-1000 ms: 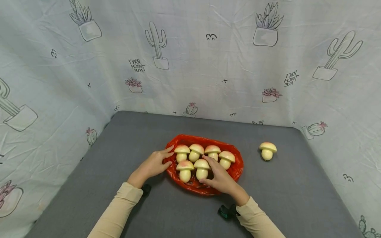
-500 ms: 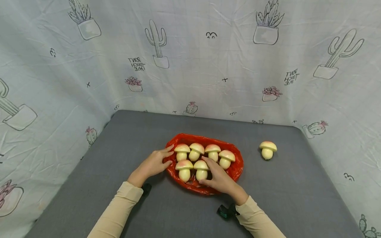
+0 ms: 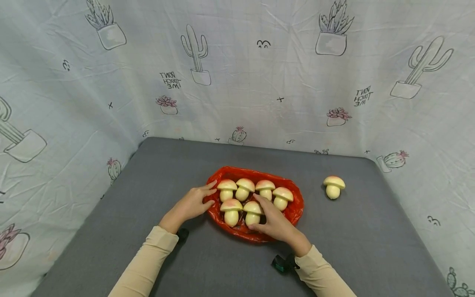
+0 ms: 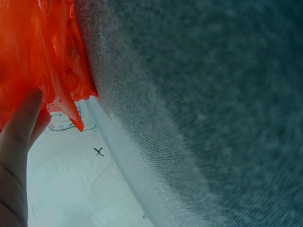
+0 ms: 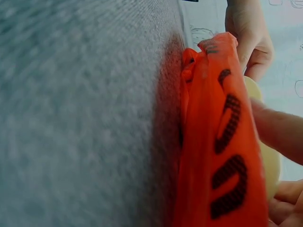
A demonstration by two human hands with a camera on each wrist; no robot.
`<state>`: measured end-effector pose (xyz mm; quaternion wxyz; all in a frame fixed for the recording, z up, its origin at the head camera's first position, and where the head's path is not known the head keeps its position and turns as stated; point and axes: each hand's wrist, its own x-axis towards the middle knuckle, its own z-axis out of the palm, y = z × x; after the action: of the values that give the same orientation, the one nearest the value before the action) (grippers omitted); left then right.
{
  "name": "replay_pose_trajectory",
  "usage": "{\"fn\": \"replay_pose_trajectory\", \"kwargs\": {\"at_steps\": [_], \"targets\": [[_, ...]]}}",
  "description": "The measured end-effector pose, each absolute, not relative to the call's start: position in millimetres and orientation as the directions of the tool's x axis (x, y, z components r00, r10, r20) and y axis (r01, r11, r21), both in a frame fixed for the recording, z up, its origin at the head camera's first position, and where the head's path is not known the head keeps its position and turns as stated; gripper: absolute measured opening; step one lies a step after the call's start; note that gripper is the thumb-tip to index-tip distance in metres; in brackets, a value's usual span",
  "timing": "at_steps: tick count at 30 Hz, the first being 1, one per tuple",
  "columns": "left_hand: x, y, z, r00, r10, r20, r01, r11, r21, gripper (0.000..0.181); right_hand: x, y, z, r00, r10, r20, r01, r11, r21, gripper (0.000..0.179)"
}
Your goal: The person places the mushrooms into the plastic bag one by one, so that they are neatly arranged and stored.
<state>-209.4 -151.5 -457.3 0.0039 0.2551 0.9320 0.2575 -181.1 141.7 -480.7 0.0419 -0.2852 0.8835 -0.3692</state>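
A red plastic-bag-lined tray (image 3: 234, 236) with a crumpled rim holds several toy mushrooms with pale yellow stems and pink-blushed caps. My right hand (image 3: 276, 222) reaches over the tray's front right side and holds the front-row toy mushroom (image 3: 252, 219) between thumb and fingers. Just left of it stands another toy mushroom (image 3: 231, 217). My left hand (image 3: 191, 205) has its fingers spread against the left rim; in the left wrist view a straight finger (image 4: 23, 118) touches the red plastic. Dark print shows on the bag (image 5: 227, 142) in the right wrist view.
One more toy mushroom (image 3: 333, 188) lies alone on the grey table (image 3: 352, 231), right of the tray. A white cloth (image 3: 237, 74) printed with cacti surrounds the table's back and sides. A dark wrist device (image 3: 283, 264) sits below my right cuff.
The toy mushroom in my right hand and the one beside it have shifted very slightly, lately a little to the right. Both hands stay in almost the same place.
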Motion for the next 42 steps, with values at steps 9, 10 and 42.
{"fn": "replay_pose_trajectory", "kwargs": {"at_steps": [9,10,42], "targets": [[-211.5,-151.6,-455.9,-0.868,0.482,0.121,0.473,0.727,0.498,0.046,-181.4,154.3,-472.5,-0.823,-0.522,0.224,-0.521,0.538,-0.662,0.086],[-211.9,-151.5,-454.9,-0.868,0.481,0.123,0.474,0.726,0.498,0.046,-181.9,155.9,-471.5,-0.822,-0.519,0.234,-0.527,0.538,-0.658,0.086],[-210.4,-150.2,-454.7,-0.88,0.466,0.086,0.447,0.755,0.48,0.046,-187.4,268.3,-440.3,-0.877,-0.213,0.432,-0.465,0.603,-0.648,0.081]]}}
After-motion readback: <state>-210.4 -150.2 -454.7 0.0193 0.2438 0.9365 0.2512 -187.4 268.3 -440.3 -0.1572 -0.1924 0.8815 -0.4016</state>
